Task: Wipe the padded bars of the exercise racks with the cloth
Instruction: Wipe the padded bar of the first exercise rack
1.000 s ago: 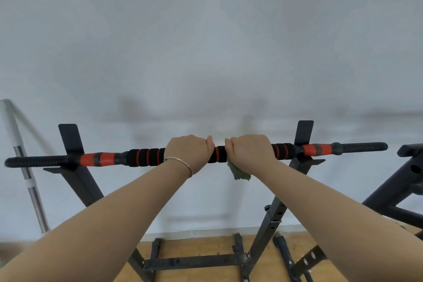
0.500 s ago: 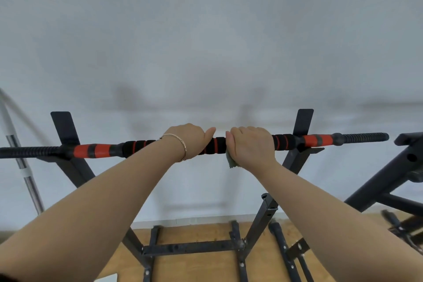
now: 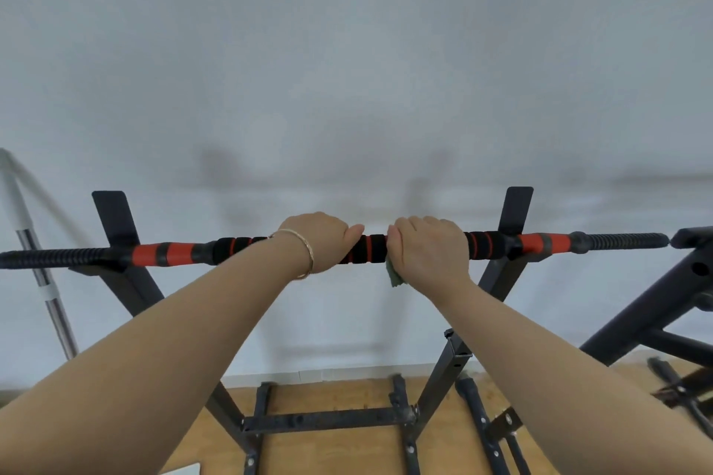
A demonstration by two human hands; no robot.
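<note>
While the right hand [image 3: 428, 251] was curled over the padded bar [image 3: 368, 249] a little right of the frame centre, it held a green cloth [image 3: 394, 275] against the foam, and only one corner of the cloth hung out below the palm. Just to its left, the left hand [image 3: 322, 241] gripped the same bar with the fingers wrapped over the top. A short piece of black and red foam showed between the two hands, which did not touch. A thin bracelet [image 3: 307, 254] sat on the left wrist. The bar lay level across the middle of the frame, resting on the two uprights of a black rack [image 3: 328, 418], with red sleeves near each upright and ribbed black ends beyond them. At the right edge stood part of a second dark frame [image 3: 636, 316]. At the left edge a silver pole [image 3: 42, 281] leaned against the pale wall [image 3: 347, 69], and wooden floor [image 3: 332, 451] showed at the bottom
</note>
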